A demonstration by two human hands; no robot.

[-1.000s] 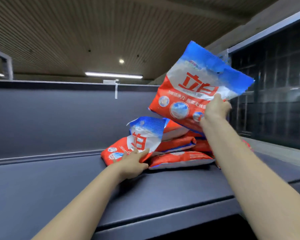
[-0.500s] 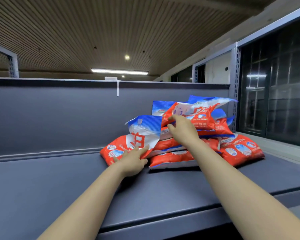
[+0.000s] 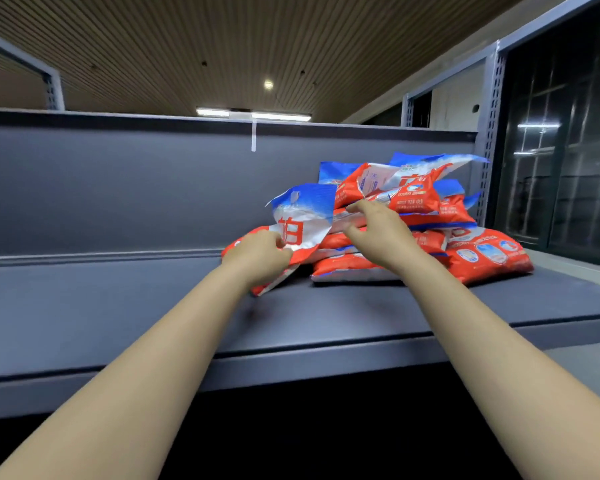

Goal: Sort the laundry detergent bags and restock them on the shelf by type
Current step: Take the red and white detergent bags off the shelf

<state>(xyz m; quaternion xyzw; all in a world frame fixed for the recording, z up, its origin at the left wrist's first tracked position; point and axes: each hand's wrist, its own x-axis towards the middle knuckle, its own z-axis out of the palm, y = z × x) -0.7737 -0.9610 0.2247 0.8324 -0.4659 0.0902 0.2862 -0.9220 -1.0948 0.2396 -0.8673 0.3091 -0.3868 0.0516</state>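
— Where are the detergent bags (image 3: 409, 216)?
— Piled at the right end of the flat grey shelf (image 3: 118, 306), shiny and crinkly.
— And the hands?
— The left hand (image 3: 257, 258) pinches the front bag (image 3: 298, 230). The right hand (image 3: 378, 230) rests loosely on the pile.

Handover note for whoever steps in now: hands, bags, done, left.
Left hand: grips the crumpled front bag at the pile's left end.
Right hand: fingers curled on the stacked bags; grip unclear.
Bags: all red-and-blue, heaped toward the right on the grey shelf; one bag lies flat at the right end.
Done: bags are on the shelf.
Left: straighten the heap, group by type.
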